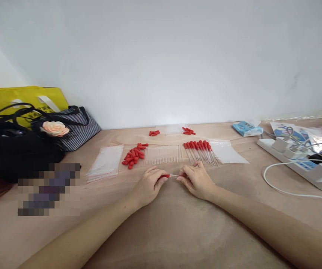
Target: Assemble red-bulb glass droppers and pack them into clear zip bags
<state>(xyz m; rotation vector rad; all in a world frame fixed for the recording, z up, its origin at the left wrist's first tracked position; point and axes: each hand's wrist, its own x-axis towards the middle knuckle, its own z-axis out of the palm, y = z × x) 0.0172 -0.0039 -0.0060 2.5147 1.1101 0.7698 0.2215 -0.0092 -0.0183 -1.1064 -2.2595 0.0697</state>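
Note:
My left hand [150,185] is closed in a pinch on a red rubber bulb [166,175]. Opposite it, the fingers of my right hand [197,182] grip a thin clear dropper tube [173,175], whose end meets the bulb between my hands. Beyond my left hand lies a pile of loose red bulbs [133,157]. A row of clear tubes [163,154] is laid side by side in the middle. To its right, several droppers with bulbs on their tubes [201,151] lie in a fanned row, just past my right hand.
Clear plastic bags lie left [106,160] and right [228,152] of the rows. More bulbs [189,131] and tubes [175,129] lie by the wall. A blue tissue pack [246,129] and a white power strip [298,160] with cables are right; bags [79,127] stand left.

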